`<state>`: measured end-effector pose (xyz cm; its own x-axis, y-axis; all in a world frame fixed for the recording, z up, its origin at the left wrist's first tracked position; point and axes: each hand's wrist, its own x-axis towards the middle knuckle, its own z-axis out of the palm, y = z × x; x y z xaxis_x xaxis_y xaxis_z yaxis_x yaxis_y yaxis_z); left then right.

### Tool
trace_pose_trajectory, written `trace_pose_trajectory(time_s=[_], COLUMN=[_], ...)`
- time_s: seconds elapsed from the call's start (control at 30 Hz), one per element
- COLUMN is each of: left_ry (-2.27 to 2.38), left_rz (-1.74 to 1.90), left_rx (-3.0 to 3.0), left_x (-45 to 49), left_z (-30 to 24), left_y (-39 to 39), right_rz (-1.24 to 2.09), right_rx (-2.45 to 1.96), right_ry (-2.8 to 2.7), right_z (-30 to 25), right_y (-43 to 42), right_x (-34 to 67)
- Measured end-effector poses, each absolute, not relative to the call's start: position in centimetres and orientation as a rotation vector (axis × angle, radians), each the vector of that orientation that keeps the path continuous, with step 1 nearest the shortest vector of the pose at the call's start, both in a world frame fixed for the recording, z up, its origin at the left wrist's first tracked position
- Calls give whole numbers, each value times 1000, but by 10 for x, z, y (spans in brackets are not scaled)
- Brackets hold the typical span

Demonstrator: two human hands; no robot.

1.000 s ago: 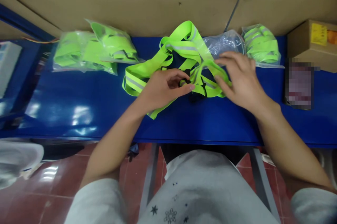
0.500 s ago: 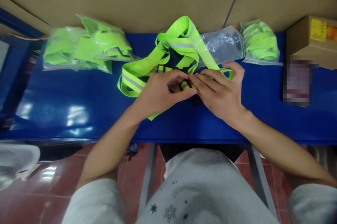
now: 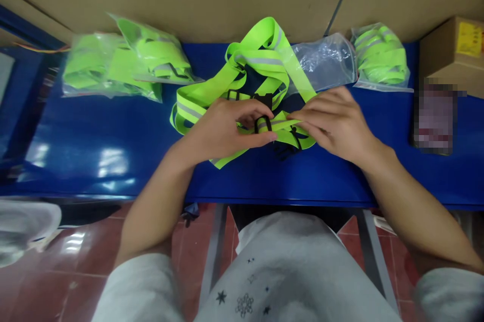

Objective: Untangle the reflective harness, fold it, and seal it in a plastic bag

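Observation:
A neon yellow-green reflective strap (image 3: 260, 61) with a silver stripe lies in loops on the blue table. My left hand (image 3: 227, 128) is closed around a black slider buckle (image 3: 262, 124) threaded on the strap, thumb below and fingers above. To its right, my right hand (image 3: 336, 123) pinches the strap's end part, which runs out of the buckle toward it. A black clip buckle (image 3: 263, 101) shows just above the left fingertips. More black buckle parts (image 3: 288, 148) hang below, between the hands, partly covered by the strap.
Clear bags of folded neon straps (image 3: 113, 67) lie at the back left, and another such bag (image 3: 381, 57) at the back right. Beside it is a clear plastic bag (image 3: 321, 62). A cardboard box (image 3: 446, 55) and a blurred-out flat object (image 3: 434, 118) are on the right. Cardboard (image 3: 170, 2) lines the back.
My right hand has moved right, away from the left, drawing a length of strap out from the slider buckle. The left hand stays at the buckle. The view has shifted slightly.

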<state>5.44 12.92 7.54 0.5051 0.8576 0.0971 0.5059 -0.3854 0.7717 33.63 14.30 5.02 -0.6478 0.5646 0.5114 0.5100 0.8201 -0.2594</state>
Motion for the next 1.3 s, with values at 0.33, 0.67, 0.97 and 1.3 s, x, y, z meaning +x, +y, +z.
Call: trace_pose_trajectory(time_s=[0.33, 0.67, 0.97, 1.3], left_ry=[1211, 1109, 1257, 1134], left_rz=[890, 937, 1242, 1845], left_rx=[2009, 2228, 1841, 1815], left_x=[55, 63, 62, 41], left_z=[68, 70, 82, 82], left_y=[135, 126, 119, 147], right_rz=[-157, -169, -230, -253], right_rx=[-1101, -846, -1176, -1362], right_ry=[-2397, -2212, -2213, -2291], right_z=[51, 48, 33, 32], right_y=[140, 112, 100, 110], right_x=[341, 306, 285, 292])
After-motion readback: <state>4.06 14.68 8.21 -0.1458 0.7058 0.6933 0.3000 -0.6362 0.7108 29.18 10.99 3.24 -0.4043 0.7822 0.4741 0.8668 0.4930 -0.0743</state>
